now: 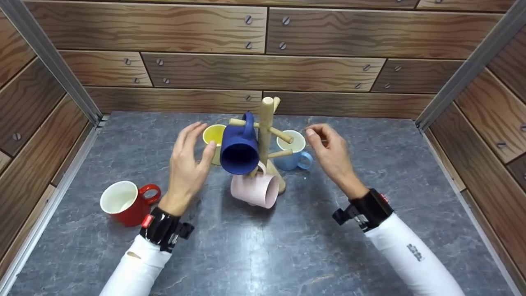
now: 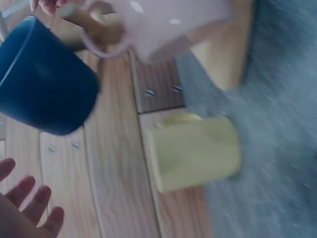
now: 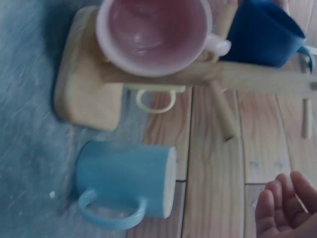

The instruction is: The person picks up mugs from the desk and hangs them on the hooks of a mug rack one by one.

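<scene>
A wooden mug tree (image 1: 266,119) stands on the table with a dark blue mug (image 1: 239,152) hanging by its handle from an upper peg. Below it a pink mug (image 1: 254,190) hangs on a lower peg, its mouth facing right. My left hand (image 1: 188,164) is held beside the blue mug, fingers spread and apart from it. Right of the tree, my right hand (image 1: 331,154) hovers near the light blue mug (image 1: 292,152), fingers loosely bent and holding nothing. The yellow mug (image 1: 214,137) stands behind the blue one, partly hidden by it.
A red mug (image 1: 127,203) with a white inside stands at the left, near my left wrist. Free pegs (image 1: 281,135) stick out on the tree's right side. Wood-patterned walls (image 1: 205,70) enclose the grey table (image 1: 263,255) at the back and sides.
</scene>
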`<state>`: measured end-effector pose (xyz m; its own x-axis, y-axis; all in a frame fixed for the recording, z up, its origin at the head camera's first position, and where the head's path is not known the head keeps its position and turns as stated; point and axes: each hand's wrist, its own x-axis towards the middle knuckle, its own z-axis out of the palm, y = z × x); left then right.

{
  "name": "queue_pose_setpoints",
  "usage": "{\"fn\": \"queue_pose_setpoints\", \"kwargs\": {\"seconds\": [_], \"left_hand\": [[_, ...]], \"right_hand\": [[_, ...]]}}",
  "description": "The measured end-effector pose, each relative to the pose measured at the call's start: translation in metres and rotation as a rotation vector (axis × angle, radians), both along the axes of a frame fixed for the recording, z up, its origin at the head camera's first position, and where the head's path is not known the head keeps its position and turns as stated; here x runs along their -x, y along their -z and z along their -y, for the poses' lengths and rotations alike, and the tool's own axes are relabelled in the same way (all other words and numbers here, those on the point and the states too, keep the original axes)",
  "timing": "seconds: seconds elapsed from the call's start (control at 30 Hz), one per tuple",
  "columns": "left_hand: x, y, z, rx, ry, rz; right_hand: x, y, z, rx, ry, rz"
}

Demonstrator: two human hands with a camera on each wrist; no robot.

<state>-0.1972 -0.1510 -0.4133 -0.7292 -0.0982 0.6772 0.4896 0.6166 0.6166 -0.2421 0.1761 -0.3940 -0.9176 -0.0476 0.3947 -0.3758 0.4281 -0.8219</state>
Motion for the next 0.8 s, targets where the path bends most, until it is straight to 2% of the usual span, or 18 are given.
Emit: {"fn": "queue_pose_setpoints", "kwargs": {"seconds": [0.23, 0.4, 0.6, 0.8], "left_hand": [[-0.010, 0.027, 0.015, 0.097, -0.083, 0.200], [-0.015, 0.041, 0.021, 0.219, -0.113, 0.329], [-0.016, 0.049, 0.024, 0.354, -0.093, 0.416], [-0.021, 0.057, 0.023, 0.399, -0.076, 0.451]], "right_hand": [[0.015, 0.019, -0.009, -0.129, 0.008, 0.045], [0.026, 0.030, -0.011, -0.245, -0.014, 0.061], [0.036, 0.035, -0.007, -0.369, -0.050, 0.134], [0.047, 0.036, -0.002, -0.443, -0.110, 0.185]]}}
